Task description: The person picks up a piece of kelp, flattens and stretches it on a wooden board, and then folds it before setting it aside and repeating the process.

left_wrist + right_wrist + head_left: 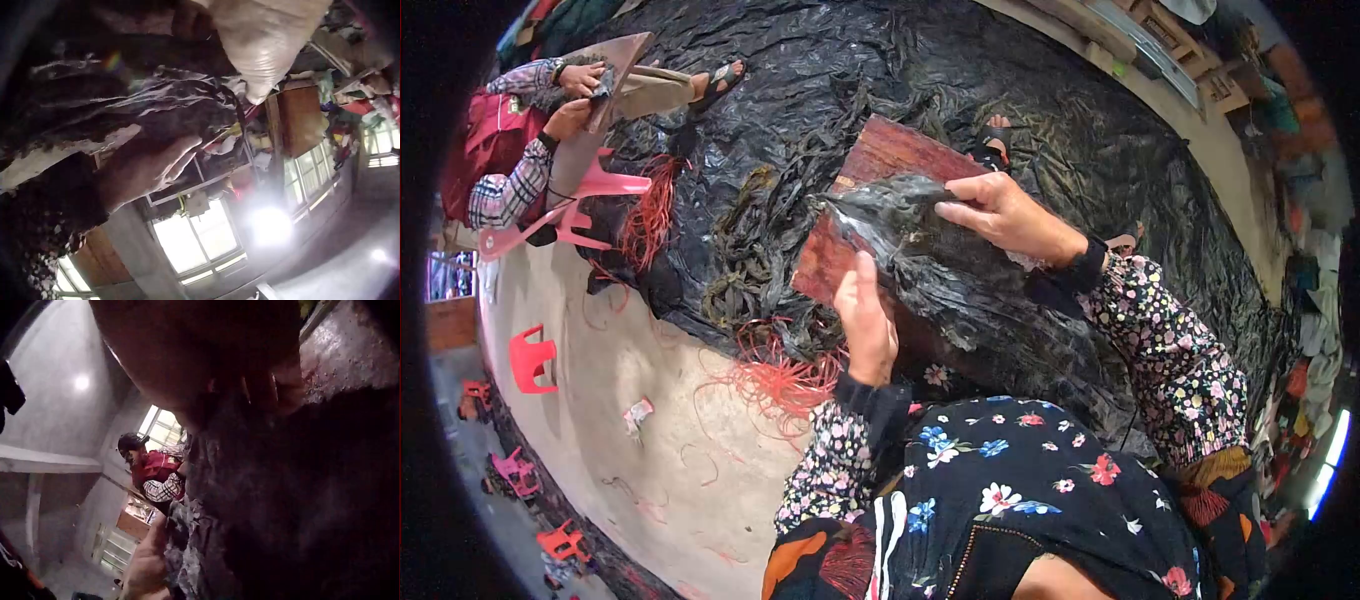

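Observation:
A dark, wet-looking, wrinkled leaf-like sheet (960,275) drapes over a reddish-brown board (908,152) in front of the person's lap. The right hand (1010,215) pinches the sheet's far right edge between thumb and fingers. At its near left side the left hand (867,320) holds the edge, thumb on top and pointing away; its other fingers are hidden. In the left wrist view, the left hand (269,44) looms close at the top, with the right hand (150,169) below the sheet. The right wrist view has the right hand (206,356) in shadow above the dark sheet.
More dark leafy strips (745,265) lie heaped on black plastic sheeting (800,60) to the left. Red strings (775,380) spread over the pale floor (640,330). Another person (505,150) works at a board at upper left, by a pink stool (605,185). A red stool (532,360) stands farther left.

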{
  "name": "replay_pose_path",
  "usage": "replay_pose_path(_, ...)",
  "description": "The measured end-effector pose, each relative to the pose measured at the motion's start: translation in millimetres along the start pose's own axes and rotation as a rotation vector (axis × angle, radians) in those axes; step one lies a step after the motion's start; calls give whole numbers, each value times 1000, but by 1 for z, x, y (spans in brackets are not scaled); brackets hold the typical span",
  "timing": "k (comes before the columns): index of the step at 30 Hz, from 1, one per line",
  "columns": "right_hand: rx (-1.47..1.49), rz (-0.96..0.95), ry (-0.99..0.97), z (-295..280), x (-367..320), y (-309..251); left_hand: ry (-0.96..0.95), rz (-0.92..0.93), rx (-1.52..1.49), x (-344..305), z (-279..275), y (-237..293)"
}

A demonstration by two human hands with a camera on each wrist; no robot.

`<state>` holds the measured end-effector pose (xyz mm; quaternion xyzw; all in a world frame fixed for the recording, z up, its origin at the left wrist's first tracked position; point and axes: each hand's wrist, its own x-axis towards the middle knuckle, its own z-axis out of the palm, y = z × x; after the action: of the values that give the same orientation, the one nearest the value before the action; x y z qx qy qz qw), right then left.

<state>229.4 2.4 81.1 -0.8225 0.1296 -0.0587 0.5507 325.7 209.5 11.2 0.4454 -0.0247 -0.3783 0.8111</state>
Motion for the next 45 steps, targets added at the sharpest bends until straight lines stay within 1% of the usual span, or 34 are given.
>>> replay_pose_path(1, -21, 2, 53, 0, 0, 2, -15, -88, 25, -8, -5, -1)
replay_pose_path(3, -19, -7, 90, 4, -1, -2, -40, -104, 281, -29, -1, 3)
replay_pose_path(4, 16, -6, 132, 6, -1, -2, -38, -123, 221, -36, 1, 3)
replay_pose_path(5, 51, -4, 174, 7, -2, -2, -38, -125, 225, -39, 1, 0)
replay_pose_path(6, -10, -8, 170, 7, 0, 4, -43, -154, 178, -41, 1, -2)
replay_pose_path(7, -6, -5, 171, 8, 1, 9, -46, -183, 131, -41, 3, -4)
replay_pose_path(8, -37, -50, 209, 10, 2, 12, -1, -254, 88, -42, 7, -3)
replay_pose_path(9, -67, -93, 247, 11, 2, 13, -1, -259, 91, -42, 11, -4)
replay_pose_path(11, -73, -76, 271, 13, 2, 11, -21, -281, -22, -43, 18, -5)
replay_pose_path(12, -82, -64, 293, 13, 3, 11, 24, -264, 7, -43, 26, -5)
replay_pose_path(13, -78, -58, 295, 13, 4, 12, 26, -270, 10, -40, 26, -5)
replay_pose_path(15, -107, -79, 294, 11, 5, 15, -84, -119, 288, -37, 23, -7)
replay_pose_path(16, -98, -50, 276, 9, 4, 11, -106, -86, 352, -36, 23, -6)
replay_pose_path(17, -96, -44, 278, 8, 3, 9, -107, -93, 354, -36, 26, -5)
replay_pose_path(19, -130, -54, 258, 7, 3, 7, -124, -46, 332, -39, 39, 2)
replay_pose_path(20, -155, -91, 272, 7, 4, 7, -92, -63, 308, -38, 38, -1)
replay_pose_path(21, -150, -86, 273, 7, 4, 8, -90, -70, 312, -38, 33, -2)
replay_pose_path(23, -314, -165, 314, 5, 5, 10, -72, -93, 379, -38, 17, -7)
replay_pose_path(24, -424, -210, 341, 4, 7, 15, -78, -6, 370, -38, 14, -9)
replay_pose_path(25, -420, -207, 341, 4, 7, 18, -76, -10, 373, -41, 12, -8)
replay_pose_path(27, -445, -258, 415, 5, 7, 19, 22, -74, 439, -48, 11, -1)
replay_pose_path(29, -453, -224, 408, 6, 8, 24, 13, -61, 449, -49, -5, -7)
replay_pose_path(31, -497, -223, 419, 7, 10, 23, 7, -73, 332, -48, -5, -4)
replay_pose_path(32, -493, -220, 421, 8, 10, 24, 3, -106, 320, -52, -2, 0)
replay_pose_path(33, -603, -219, 404, 8, 11, 27, 3, -109, 324, -53, 2, 3)
replay_pose_path(34, -713, -217, 388, 9, 11, 30, 13, -130, 243, -54, 6, 5)
replay_pose_path(35, -710, -209, 393, 9, 11, 33, 20, -154, 163, -56, 9, 6)
replay_pose_path(36, -752, -230, 365, 10, 12, 35, 13, -165, 168, -57, 11, 7)
replay_pose_path(38, -818, -249, 331, 11, 11, 36, 112, -254, 69, -59, 14, 7)
replay_pose_path(39, -824, -241, 342, 8, 10, 35, 99, -259, 72, -57, 13, 3)
replay_pose_path(41, -685, -167, 300, 6, 9, 34, 91, -185, 159, -52, -3, -8)
replay_pose_path(42, -600, -135, 283, 1, 6, 29, -11, -212, 171, -47, -26, -16)
replay_pose_path(43, -603, -127, 292, -3, 0, 23, -20, -219, 173, -47, -20, -13)
replay_pose_path(45, -266, -9, 85, -12, -17, 14, -28, -290, 223, -50, -4, -6)
